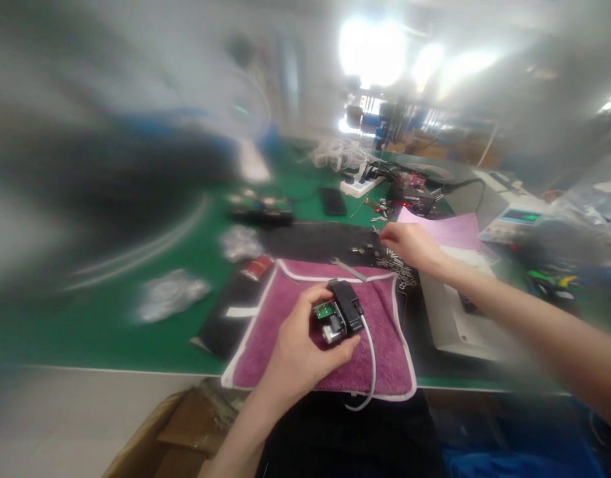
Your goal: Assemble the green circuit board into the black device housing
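In the lower middle of the frame the left hand (298,352) was closed around a small black plastic module with a green circuit board and a silver metal motor part (339,312). The fingers wrapped it from the left and the thumb pressed from below, so the module was held a little above a purple towel with white edging (385,332), which lay on the green table mat (111,332). A thin grey cable (372,358) ran down from the module and hung over the near edge of the towel.

The right hand (409,244) was stretched toward the middle right of the frame, with its fingers bent down over a group of small metal screws and parts (372,249) on a black mat (315,240). I cannot tell whether it was pinching one of them or only touching, because the fingertips were blurred. A flat silver wrench (349,269) lay just beside, at the far edge of the towel.

The whole picture was smeared, strongest on the left side. I think the risk was this: the small screws lay loose and near together, so a careless pinch could scatter them over the mat. Also the hanging cable could catch on the table edge and pull the module in the grip.
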`<action>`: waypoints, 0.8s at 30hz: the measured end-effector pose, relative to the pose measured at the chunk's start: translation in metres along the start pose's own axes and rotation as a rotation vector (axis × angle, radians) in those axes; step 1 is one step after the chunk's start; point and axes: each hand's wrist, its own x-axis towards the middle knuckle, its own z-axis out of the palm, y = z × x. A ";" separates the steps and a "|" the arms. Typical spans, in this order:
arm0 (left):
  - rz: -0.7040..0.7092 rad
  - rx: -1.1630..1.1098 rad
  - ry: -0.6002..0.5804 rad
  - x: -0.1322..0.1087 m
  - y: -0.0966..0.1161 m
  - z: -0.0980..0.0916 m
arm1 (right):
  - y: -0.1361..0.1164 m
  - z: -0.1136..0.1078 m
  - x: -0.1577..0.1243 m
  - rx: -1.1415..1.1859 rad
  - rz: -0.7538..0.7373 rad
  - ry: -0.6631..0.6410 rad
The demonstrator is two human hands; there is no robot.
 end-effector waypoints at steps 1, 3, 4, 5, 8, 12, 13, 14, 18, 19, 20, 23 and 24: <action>0.009 0.004 0.003 0.000 0.001 0.000 | -0.001 0.005 -0.002 -0.023 -0.024 -0.052; 0.015 -0.003 0.009 0.000 0.002 -0.001 | -0.007 0.009 -0.008 -0.066 -0.065 -0.137; 0.007 -0.015 0.009 0.000 0.002 0.000 | -0.011 0.009 -0.011 -0.086 -0.079 -0.163; -0.006 -0.036 0.006 -0.001 0.002 0.000 | -0.017 0.009 -0.014 -0.101 -0.091 -0.180; -0.033 -0.123 0.006 -0.002 0.000 0.002 | -0.041 0.008 -0.017 -0.122 -0.136 -0.219; -0.002 -0.076 0.017 -0.002 -0.004 0.001 | -0.070 0.013 -0.015 -0.140 -0.156 -0.287; 0.014 -0.044 0.010 -0.002 -0.005 0.000 | -0.075 0.014 -0.014 -0.150 -0.143 -0.292; 0.033 -0.020 0.003 -0.001 -0.006 -0.001 | -0.078 0.014 -0.014 -0.160 -0.126 -0.294; 0.056 -0.008 0.000 0.001 -0.007 -0.002 | -0.082 0.011 -0.019 -0.194 -0.077 -0.296; 0.045 -0.014 -0.005 0.001 -0.007 -0.002 | -0.083 0.010 -0.021 -0.197 -0.076 -0.302; 0.034 -0.020 -0.010 0.001 -0.008 -0.001 | -0.084 0.009 -0.022 -0.199 -0.077 -0.310; 0.031 -0.039 0.003 0.001 -0.011 0.000 | -0.088 0.007 -0.024 -0.202 -0.077 -0.335; 0.035 -0.043 0.010 0.001 -0.012 0.000 | -0.089 0.007 -0.024 -0.203 -0.077 -0.341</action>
